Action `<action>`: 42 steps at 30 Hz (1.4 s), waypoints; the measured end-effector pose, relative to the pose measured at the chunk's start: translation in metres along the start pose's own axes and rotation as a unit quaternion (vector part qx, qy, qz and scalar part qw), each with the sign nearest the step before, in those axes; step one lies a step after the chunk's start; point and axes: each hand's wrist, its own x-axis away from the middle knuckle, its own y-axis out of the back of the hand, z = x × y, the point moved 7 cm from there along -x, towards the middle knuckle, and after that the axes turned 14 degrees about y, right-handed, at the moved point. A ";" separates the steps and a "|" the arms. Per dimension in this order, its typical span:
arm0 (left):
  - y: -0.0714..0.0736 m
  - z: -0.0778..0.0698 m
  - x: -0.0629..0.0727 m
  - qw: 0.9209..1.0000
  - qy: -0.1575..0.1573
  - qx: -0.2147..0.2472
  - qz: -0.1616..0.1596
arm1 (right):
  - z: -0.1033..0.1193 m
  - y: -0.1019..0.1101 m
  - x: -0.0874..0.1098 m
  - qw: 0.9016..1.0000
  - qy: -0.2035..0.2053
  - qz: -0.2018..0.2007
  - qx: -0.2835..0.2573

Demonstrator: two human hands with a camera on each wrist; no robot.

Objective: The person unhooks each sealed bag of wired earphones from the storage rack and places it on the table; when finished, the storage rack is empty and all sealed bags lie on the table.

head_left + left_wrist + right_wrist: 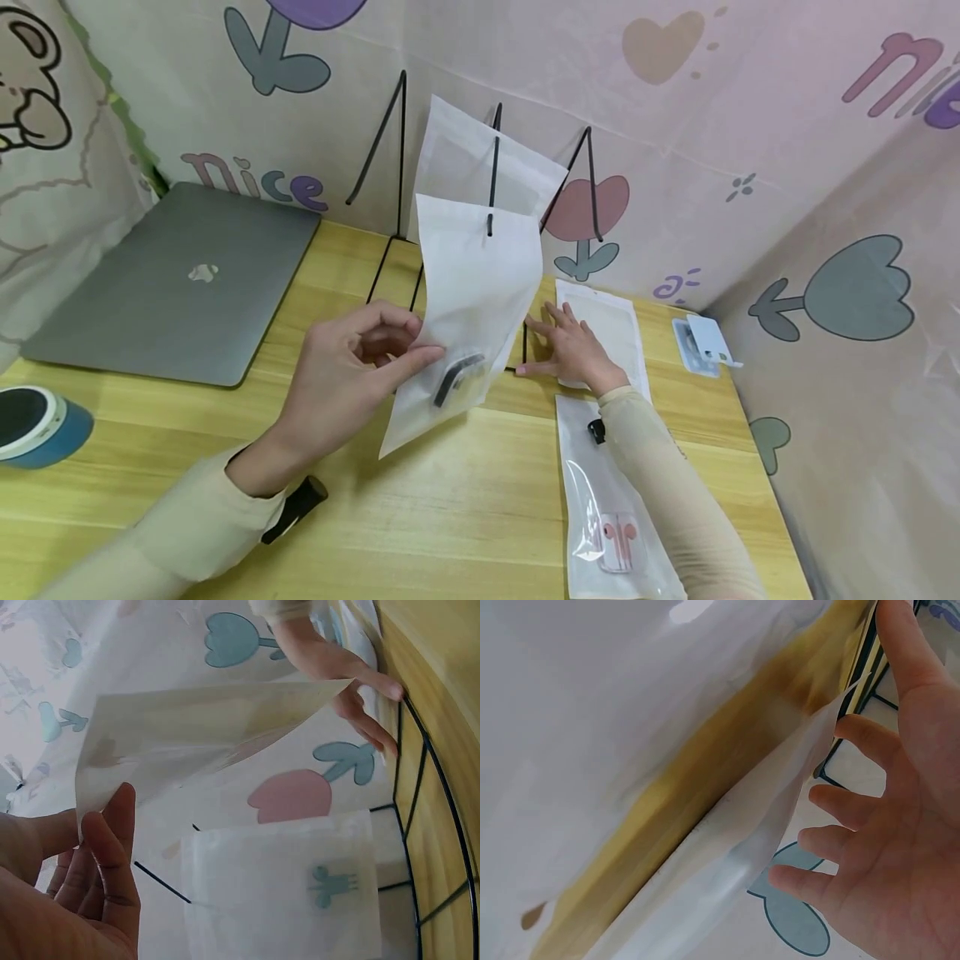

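Observation:
My left hand (337, 367) pinches the left edge of a white packet (480, 267) between thumb and fingers. That packet hangs from the middle hook of a black wire rack (401, 158), and a dark curved item (457, 379) shows near its bottom. Behind it, on the same hook, hangs another white packet (457, 150). In the left wrist view the pinched packet (187, 727) slants away from the fingertips. My right hand (573, 350) is at the right side of the rack's base, fingers spread, thumb tip at the wire. Part of a flat white packet (611, 321) lies beneath it.
A clear-fronted packet with pink earphones (618, 542) lies under the right forearm. At the far right is a small blue-and-white item (697, 346). A grey laptop (187, 275) and a blue round container (56, 437) occupy the left. A patterned cloth (675, 125) stands behind the rack.

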 end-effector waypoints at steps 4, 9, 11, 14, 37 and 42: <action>0.002 -0.003 0.007 1.000 0.016 0.015 0.015 | 0.001 0.002 0.000 1.000 0.003 -0.002 0.006; 0.002 -0.008 0.017 0.997 0.043 0.044 0.040 | 0.000 0.003 0.001 1.000 0.003 -0.003 0.006; 0.001 -0.010 0.021 0.997 0.051 0.044 0.048 | 0.000 0.002 0.002 1.000 0.001 0.000 0.006; -0.001 -0.014 0.028 0.996 0.058 0.039 0.062 | -0.002 0.001 0.004 1.000 -0.011 0.004 0.003; -0.064 0.084 0.074 0.912 0.297 0.124 0.256 | 0.003 0.001 -0.001 1.000 0.005 0.005 0.012; -0.071 0.105 0.075 0.898 0.334 0.118 0.260 | 0.003 0.002 0.000 1.000 0.006 0.000 0.008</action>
